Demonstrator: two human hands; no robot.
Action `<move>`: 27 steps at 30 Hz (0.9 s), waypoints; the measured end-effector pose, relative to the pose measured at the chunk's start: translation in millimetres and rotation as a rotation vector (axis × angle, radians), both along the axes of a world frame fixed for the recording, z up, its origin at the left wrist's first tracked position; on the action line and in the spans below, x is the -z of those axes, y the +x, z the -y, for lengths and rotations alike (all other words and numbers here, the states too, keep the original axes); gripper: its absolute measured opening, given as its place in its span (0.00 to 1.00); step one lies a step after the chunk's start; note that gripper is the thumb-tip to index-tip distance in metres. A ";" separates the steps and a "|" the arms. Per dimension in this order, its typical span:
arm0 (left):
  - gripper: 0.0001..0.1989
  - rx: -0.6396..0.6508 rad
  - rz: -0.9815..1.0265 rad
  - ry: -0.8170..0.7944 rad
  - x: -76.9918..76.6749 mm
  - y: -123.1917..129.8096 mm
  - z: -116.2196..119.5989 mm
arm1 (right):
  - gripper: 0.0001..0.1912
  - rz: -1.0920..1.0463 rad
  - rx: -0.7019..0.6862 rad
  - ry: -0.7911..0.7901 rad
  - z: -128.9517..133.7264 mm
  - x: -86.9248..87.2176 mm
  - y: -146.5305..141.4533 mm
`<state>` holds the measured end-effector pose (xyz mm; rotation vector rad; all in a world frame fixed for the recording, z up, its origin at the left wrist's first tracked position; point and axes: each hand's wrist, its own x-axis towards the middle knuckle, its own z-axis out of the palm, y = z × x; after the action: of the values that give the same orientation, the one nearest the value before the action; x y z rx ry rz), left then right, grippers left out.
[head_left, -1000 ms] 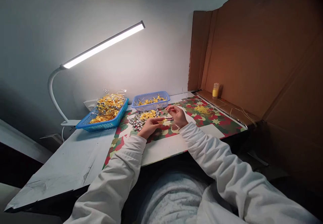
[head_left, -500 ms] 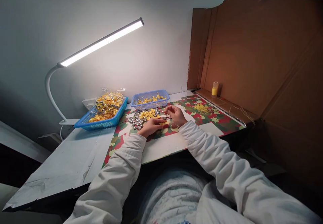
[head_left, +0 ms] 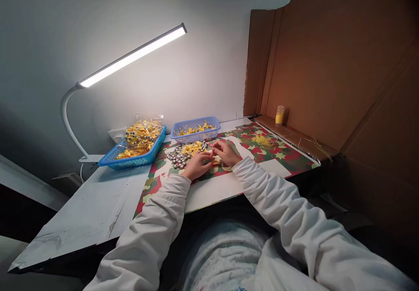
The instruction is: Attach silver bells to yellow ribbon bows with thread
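Over the patterned mat my left hand (head_left: 197, 165) and my right hand (head_left: 226, 153) meet at the fingertips, both in a pinch. A small yellow ribbon piece (head_left: 215, 162) shows at the tips of my left fingers. Whatever lies between my right thumb and index finger is too small and covered to make out. Just left of my hands lies a pile of silver bells (head_left: 178, 157), with yellow ribbon bows (head_left: 193, 147) heaped beside and behind it.
A blue basket (head_left: 131, 164) of yellow bows and bells stands at the left, a lilac basket (head_left: 195, 137) of yellow pieces behind. Yellow strings (head_left: 262, 140) lie on the mat (head_left: 288, 162) at right. A lamp (head_left: 134, 55), a yellow-filled bottle (head_left: 279, 116) and a cardboard wall (head_left: 327, 64) surround the table.
My right fingers have come down and left to meet my left fingertips. My left hand has lifted and rounded slightly. The baskets and piles have stayed put.
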<state>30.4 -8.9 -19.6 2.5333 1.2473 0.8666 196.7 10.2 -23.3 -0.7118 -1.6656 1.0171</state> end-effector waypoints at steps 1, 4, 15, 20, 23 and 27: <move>0.10 -0.040 -0.013 0.032 0.1 -2.8 -2.5 | 0.03 0.026 0.003 -0.003 -0.3 0.8 0.0; 0.12 -0.232 -0.063 0.107 2.1 -12.3 -10.3 | 0.01 0.082 0.034 -0.010 -0.7 2.6 0.3; 0.18 -0.682 -0.223 0.077 -13.5 -25.2 -5.8 | 0.03 0.044 0.085 -0.089 -0.6 2.2 1.7; 0.12 -0.839 -0.314 -0.129 -21.8 -48.9 -4.7 | 0.04 0.053 0.098 -0.081 1.7 -0.1 0.6; 0.10 -0.814 -0.298 -0.147 -19.3 -51.9 -6.9 | 0.05 0.082 0.088 -0.051 2.9 -0.6 0.6; 0.11 -0.778 -0.289 -0.160 -18.7 -48.4 -6.9 | 0.05 0.146 0.096 -0.010 5.9 -3.1 1.7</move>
<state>-18.0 -2.0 -0.9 2.0771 2.3564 0.4747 198.4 4.3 -20.3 -0.8817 -1.7347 0.9243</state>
